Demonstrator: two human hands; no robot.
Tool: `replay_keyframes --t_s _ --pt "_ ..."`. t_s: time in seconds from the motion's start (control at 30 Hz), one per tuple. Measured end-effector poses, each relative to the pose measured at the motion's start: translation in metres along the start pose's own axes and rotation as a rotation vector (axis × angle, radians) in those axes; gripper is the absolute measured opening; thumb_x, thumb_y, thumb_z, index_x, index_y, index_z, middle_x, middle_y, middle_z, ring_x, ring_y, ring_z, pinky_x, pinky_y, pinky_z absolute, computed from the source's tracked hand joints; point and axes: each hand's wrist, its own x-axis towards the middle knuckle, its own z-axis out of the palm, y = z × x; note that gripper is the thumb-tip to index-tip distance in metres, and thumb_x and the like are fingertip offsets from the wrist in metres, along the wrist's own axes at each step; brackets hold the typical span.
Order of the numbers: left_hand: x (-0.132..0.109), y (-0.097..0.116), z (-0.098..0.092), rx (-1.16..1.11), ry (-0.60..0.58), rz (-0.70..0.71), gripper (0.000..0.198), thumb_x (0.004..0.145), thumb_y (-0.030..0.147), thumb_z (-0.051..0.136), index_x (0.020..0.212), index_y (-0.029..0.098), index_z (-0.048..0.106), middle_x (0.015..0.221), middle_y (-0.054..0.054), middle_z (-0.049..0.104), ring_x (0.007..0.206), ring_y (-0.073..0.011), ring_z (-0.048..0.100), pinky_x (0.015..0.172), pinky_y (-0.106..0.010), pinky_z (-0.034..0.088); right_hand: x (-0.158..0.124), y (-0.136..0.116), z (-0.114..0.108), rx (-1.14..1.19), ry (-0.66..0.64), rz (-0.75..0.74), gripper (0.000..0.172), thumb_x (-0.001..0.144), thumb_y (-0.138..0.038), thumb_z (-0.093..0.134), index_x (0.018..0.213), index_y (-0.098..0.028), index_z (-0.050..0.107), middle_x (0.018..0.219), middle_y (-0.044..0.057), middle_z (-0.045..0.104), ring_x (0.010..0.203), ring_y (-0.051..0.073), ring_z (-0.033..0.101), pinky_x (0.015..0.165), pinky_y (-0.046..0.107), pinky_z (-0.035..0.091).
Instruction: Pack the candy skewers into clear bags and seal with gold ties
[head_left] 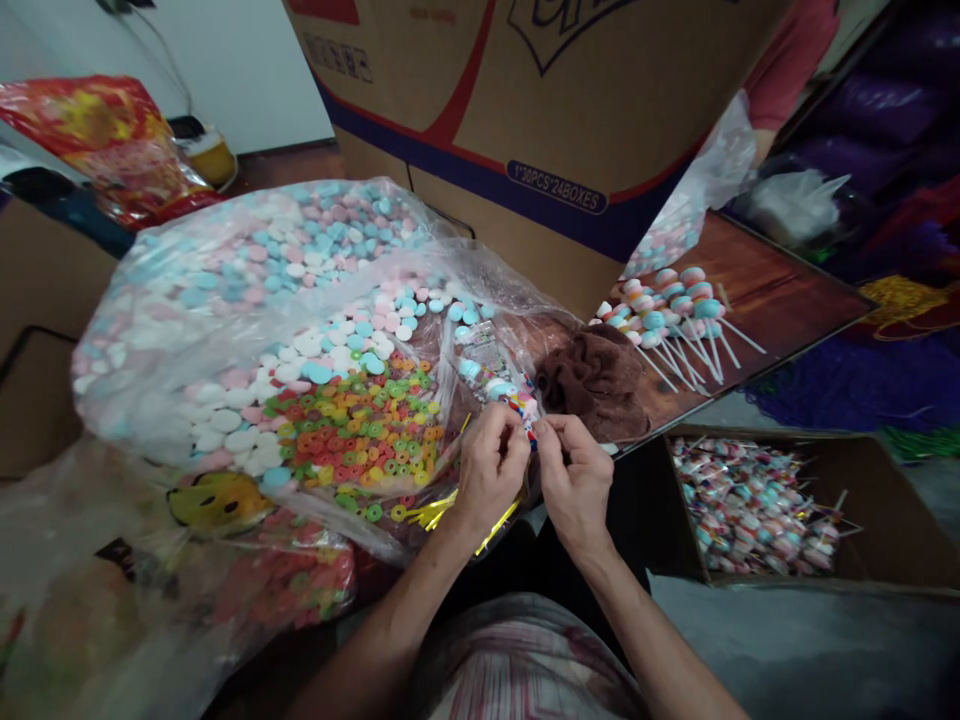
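My left hand [493,460] and my right hand [576,480] are close together, fingers pinched at the near end of a wrapped marshmallow skewer [501,388]. Its clear printed wrapper shows pale blue and white pieces inside. Yellow metallic twist ties [435,512] lie beside and under my left hand. To the left, ring-shaped gummies [360,430] in green, yellow and red are heaped next to pastel marshmallows [240,425] in a large clear plastic bag [225,235]. A brown cloth [596,375] is crumpled just beyond my right hand. My fingers hide the end of the wrapper.
Unwrapped marshmallow skewers [675,310] lie at the table's right corner. Below the table edge, a cardboard box [892,510] holds many wrapped skewers. A big carton [525,110] stands behind. Another person's sleeve [795,60] shows beyond it. A red bag [112,140] is at far left.
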Motion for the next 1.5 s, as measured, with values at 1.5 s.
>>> replay_keyframes --t_s 1.5 --pt "-0.005 0.002 -0.003 -0.004 -0.057 0.095 0.011 0.093 0.017 0.042 0.085 0.021 0.048 0.076 0.001 0.053 0.071 -0.0133 0.052 0.069 -0.026 0.041 0.010 0.002 -0.013 -0.306 -0.016 -0.436 0.017 0.095 -0.017 0.049 0.084 -0.017 0.062 0.064 0.001 0.066 0.051 0.010 0.059 0.053 0.021 0.043"
